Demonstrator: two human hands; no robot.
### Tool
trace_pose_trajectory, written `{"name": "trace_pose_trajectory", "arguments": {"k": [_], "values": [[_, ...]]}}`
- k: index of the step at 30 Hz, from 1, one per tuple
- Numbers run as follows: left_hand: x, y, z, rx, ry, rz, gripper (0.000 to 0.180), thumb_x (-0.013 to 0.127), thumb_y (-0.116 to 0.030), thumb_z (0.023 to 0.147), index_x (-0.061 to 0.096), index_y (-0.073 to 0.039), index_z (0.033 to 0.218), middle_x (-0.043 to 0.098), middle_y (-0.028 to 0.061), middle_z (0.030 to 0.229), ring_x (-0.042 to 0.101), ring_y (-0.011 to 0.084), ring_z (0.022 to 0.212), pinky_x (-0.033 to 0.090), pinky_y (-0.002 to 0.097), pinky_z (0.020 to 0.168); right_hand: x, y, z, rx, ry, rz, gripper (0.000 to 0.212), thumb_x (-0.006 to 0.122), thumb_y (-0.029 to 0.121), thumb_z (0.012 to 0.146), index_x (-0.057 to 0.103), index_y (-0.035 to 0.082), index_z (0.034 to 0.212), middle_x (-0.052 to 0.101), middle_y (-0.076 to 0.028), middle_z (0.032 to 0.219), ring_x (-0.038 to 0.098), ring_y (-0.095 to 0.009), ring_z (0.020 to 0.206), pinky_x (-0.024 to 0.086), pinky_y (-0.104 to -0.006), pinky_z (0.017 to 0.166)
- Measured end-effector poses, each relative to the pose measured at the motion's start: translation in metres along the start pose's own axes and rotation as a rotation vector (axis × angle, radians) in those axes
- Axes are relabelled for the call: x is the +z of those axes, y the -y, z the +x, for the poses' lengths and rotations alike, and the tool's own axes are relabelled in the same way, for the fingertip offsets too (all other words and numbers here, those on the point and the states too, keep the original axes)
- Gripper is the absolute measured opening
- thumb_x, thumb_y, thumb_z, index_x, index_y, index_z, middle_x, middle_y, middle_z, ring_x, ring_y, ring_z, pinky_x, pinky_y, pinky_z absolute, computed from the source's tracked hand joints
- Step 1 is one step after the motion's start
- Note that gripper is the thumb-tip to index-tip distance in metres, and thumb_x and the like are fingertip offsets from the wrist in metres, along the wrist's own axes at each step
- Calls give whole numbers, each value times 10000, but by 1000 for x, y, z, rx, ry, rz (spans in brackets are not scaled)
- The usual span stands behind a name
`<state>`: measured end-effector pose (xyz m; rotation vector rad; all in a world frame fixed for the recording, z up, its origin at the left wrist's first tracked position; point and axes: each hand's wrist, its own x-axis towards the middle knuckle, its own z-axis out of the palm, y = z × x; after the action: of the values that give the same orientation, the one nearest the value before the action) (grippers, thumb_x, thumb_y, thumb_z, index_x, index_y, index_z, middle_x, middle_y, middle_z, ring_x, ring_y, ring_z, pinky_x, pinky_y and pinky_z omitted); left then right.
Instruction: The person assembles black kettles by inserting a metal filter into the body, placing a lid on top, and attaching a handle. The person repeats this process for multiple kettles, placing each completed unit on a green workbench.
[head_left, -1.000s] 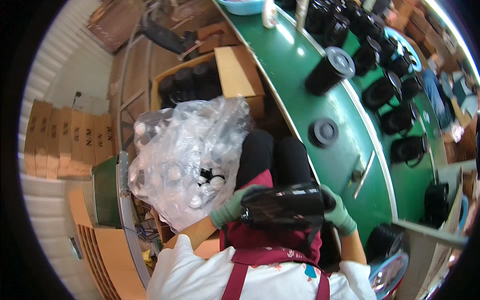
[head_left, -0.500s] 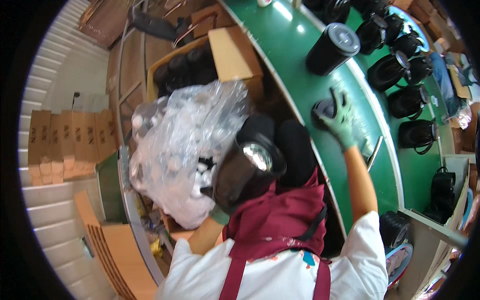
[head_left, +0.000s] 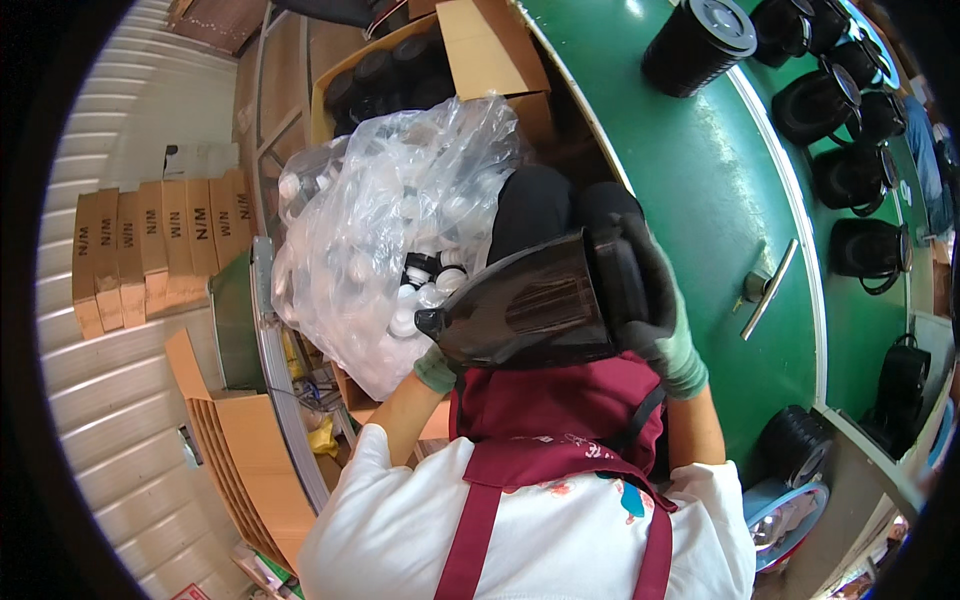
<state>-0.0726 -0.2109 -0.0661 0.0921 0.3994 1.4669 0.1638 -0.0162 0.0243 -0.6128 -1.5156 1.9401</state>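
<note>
A glossy black jug (head_left: pixel 525 310) lies on its side above my lap, its wide end to the right. My left hand (head_left: pixel 436 370), in a pale green glove, supports it from below at the narrower left end; its fingers are mostly hidden behind the jug. A black round lid (head_left: pixel 612 275) sits against the jug's wide end. My right hand (head_left: pixel 660 310), gloved in green with a dark palm, wraps around that lid and presses on its outer side.
A clear plastic bag (head_left: pixel 400 220) of white and black parts lies left of my knees. On the green bench (head_left: pixel 690 190) stand a stack of black ribbed lids (head_left: pixel 700 45) and a metal bar (head_left: pixel 770 288). Several black jugs (head_left: pixel 868 250) line the right; folded cartons (head_left: pixel 160 235) lean left.
My right hand has come from the bench to the jug, bringing the dark round lid. The jug has tipped so that its wide end faces right. The view has shifted slightly.
</note>
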Motion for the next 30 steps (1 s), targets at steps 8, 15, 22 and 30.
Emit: {"name": "trace_pose_trajectory", "arguments": {"k": [8,15,22,30], "values": [[5,-2,0,-13,-3,51,533,537,-300,1045,464,-50,1510,527,152,1508,614,270,1274,484,439,1111,-4,-10,-19,-39,37,-139,1059,813,435,760,331,43,1617,321,-165,1642,297,-320,1540,231,-439,1258],[-3,-21,3,125,-187,419,505,605,-287,986,551,-48,1428,609,128,1407,656,265,1195,510,430,1053,6,-2,-25,92,-1,61,794,602,326,1013,220,6,1632,257,-159,1672,246,-296,1555,186,-399,1272],[30,-39,-5,337,-215,1252,478,673,-273,926,638,-46,1346,690,104,1307,697,261,1116,536,421,996,-17,4,-23,239,129,-303,574,436,229,1109,292,-15,1608,421,-174,1577,407,-258,1468,316,-358,1221],[28,-42,-1,191,-197,1015,503,739,-212,875,649,-26,1333,722,124,1247,714,256,1064,558,375,933,-3,-5,-21,52,-85,-142,593,351,378,1128,326,21,1601,389,-186,1608,381,-284,1485,305,-415,1231]]}}
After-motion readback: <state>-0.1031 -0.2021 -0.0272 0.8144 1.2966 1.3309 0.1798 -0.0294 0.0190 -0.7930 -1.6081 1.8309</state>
